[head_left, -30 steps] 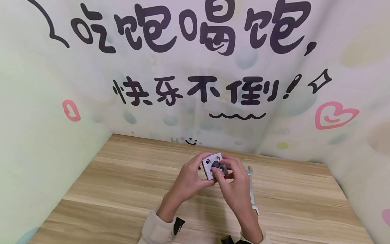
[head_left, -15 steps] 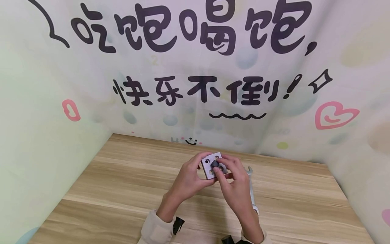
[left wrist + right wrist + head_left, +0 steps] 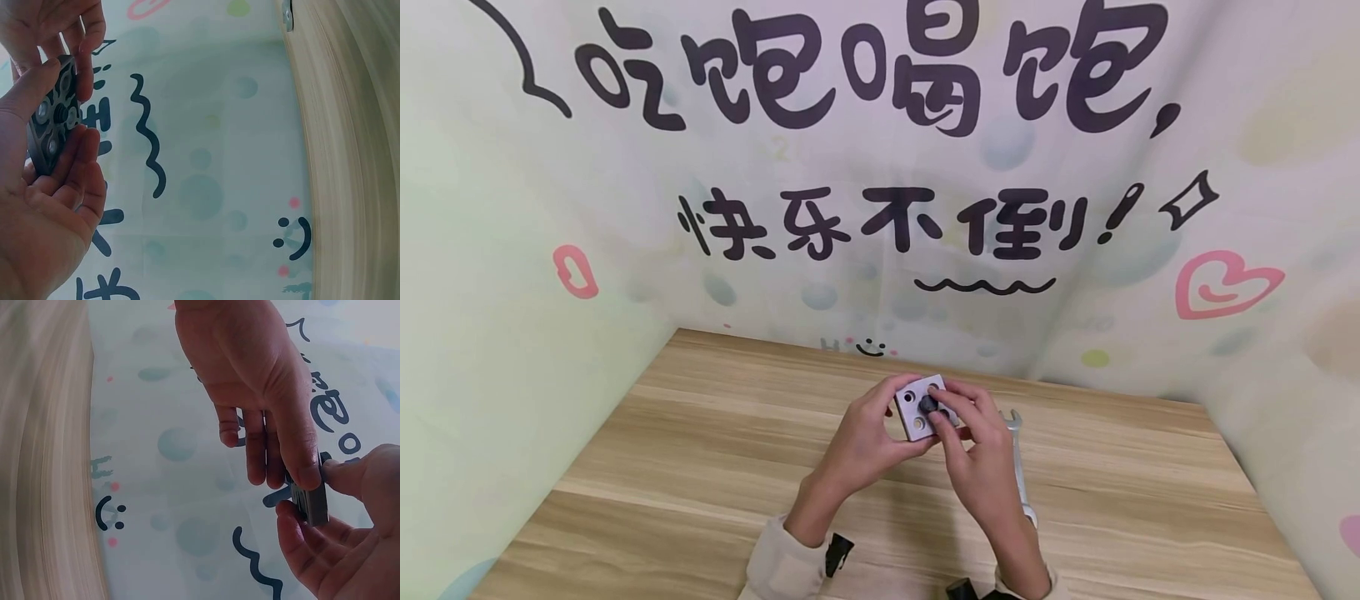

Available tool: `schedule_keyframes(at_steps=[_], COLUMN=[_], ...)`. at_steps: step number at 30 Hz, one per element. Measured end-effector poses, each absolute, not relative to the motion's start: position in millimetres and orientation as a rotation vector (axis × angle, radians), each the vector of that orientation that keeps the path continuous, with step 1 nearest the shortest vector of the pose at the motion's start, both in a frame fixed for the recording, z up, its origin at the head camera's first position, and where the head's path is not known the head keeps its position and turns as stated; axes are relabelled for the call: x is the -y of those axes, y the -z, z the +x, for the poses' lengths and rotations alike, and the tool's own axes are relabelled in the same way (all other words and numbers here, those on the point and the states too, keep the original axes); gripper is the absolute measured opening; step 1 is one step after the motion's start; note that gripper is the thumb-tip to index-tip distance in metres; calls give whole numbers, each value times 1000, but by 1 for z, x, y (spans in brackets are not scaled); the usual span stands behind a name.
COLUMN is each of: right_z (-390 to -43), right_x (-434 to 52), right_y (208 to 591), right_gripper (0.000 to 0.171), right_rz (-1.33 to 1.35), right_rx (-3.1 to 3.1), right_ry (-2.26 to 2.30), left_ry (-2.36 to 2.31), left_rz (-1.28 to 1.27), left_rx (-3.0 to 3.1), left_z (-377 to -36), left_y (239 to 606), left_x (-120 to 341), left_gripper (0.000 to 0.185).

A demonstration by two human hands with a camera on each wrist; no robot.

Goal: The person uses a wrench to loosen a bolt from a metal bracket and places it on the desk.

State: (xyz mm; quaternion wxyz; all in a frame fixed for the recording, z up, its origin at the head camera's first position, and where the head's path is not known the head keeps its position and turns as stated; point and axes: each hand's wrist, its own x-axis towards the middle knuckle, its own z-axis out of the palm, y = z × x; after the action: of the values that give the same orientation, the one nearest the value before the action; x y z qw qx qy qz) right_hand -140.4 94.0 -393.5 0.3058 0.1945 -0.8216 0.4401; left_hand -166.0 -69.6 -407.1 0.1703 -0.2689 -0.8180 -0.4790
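Note:
A square silver metal plate with a hole near each corner is held up over the table, tilted toward the head camera. My left hand grips it by its edges, with the thumb along the lower edge. At the plate's middle sits a black bolt; my right hand has its thumb and index fingertips at the bolt's head. From the left wrist view, the far face of the plate shows dark, with the bolt's round end in its centre. The right wrist view has the plate edge-on.
An open-ended wrench lies on the wood-grain table, just right of my right hand and partly behind its wrist. A printed cloth backdrop with large black characters rises behind the table and along both sides.
The right thumb and fingertips have shifted slightly around the bolt's head, the thumb dropping a little away to the right. The plate and left hand stay almost in place.

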Motion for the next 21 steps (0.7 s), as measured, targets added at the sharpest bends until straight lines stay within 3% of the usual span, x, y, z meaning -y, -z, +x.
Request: schedule_keyframes(at_steps=[9, 21], right_z=[-139, -139], right_x=[-94, -92], right_y=[392, 392], right_gripper=[36, 23], right_rz=[480, 456], right_rx=[2196, 2177], right_ry=[-1280, -1217], left_ry=[1362, 1365], left_rz=[-778, -777], left_rx=[2328, 2335], left_z=[-166, -164], left_y=[407, 406], left_x=[69, 68], left_gripper=[67, 67])
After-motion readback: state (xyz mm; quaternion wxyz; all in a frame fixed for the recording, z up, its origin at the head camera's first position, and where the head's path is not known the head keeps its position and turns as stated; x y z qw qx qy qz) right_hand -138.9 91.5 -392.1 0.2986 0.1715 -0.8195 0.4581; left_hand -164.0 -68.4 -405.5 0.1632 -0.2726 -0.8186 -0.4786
